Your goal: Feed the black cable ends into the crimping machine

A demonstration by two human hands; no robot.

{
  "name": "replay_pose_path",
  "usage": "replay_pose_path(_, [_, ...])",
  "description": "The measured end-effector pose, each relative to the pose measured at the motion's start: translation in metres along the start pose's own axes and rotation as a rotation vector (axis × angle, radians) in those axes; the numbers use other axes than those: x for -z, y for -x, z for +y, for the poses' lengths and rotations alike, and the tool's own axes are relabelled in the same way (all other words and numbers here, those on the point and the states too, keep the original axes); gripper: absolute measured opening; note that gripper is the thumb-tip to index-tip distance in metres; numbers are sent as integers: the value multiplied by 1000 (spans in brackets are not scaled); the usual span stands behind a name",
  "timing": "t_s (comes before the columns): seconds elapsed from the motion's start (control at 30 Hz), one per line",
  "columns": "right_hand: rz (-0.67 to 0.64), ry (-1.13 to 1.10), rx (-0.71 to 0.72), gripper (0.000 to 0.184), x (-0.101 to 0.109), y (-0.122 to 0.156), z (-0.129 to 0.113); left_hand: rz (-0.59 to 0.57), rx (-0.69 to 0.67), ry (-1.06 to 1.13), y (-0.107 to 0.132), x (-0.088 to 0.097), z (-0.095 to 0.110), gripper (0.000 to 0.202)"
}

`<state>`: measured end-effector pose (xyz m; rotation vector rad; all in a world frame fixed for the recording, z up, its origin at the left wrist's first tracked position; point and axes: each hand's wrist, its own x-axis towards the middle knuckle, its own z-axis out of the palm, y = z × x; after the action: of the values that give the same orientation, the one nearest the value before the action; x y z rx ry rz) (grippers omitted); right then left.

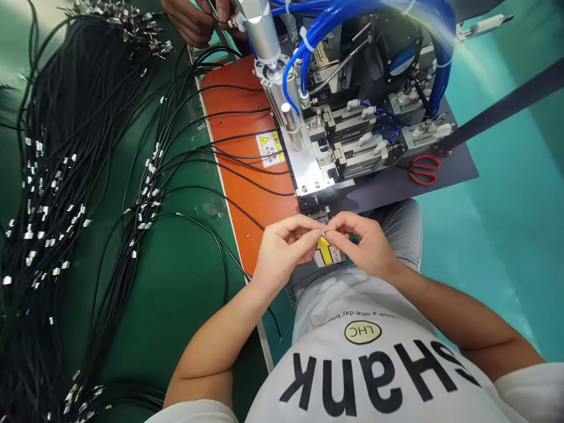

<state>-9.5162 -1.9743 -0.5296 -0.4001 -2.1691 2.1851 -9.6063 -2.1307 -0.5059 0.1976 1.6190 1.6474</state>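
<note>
Both hands meet in front of my lap, just below the near end of the machine [304, 167]. My left hand [284, 247] is closed, with thumb and forefinger pinched at a small pale cable end [325, 230]. From the other side, my right hand [363, 244] pinches the same tiny tip. A black cable [244, 211] runs from the left across the orange plate and passes behind my left hand. The fingers hide most of the tip's detail. A yellow arrow label [325, 254] shows just under the fingertips.
Several black cables lead into the machine over the orange plate [238, 147]. Large bundles of black cables [83, 117] with silvery ends lie on the green table [185, 317]. Red-handled scissors [425, 170] rest at the right. Another person's hand [189, 20] works at the top.
</note>
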Motion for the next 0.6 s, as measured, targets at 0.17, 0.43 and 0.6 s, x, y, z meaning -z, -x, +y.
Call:
replay_pose_path(0.17, [9, 36, 49, 10, -2, 0, 0, 16, 32, 17, -1, 2, -2, 16])
replay_pose_path(0.43, [36, 109, 63, 9, -3, 0, 3, 34, 32, 64, -3, 2, -7, 19])
replay_pose_path(0.6, [57, 127, 57, 9, -4, 0, 4, 65, 23, 15, -2, 0, -9, 19])
